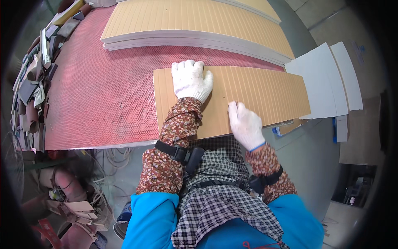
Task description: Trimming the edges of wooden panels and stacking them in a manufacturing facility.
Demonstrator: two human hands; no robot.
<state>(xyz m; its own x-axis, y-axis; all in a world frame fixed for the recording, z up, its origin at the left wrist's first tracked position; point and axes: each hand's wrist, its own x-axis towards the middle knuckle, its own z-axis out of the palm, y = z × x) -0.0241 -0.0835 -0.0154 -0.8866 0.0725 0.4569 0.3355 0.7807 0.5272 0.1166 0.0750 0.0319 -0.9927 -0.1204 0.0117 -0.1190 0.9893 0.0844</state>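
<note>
On counter (pixel 99 97): tan board (pixel 265 89), long axis left-right, under left grip (pixel 192 81); right grip (pixel 245 124) near-side. Both curled, can't tell contents.

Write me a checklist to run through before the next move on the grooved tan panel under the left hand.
1. Left hand in white knit glove resting on the rectangular grooved tan panel: ok, near the far edge.
2. Right hand in white knit glove empty: cannot tell; it is curled shut.
3. Panel face free of marks: not ok; a small dark speck shows between the hands.
4. Red mesh-patterned tabletop visible between panel and stack of grooved tan panels: ok.
5. Panel's underside sound: cannot tell; it faces down.
</note>
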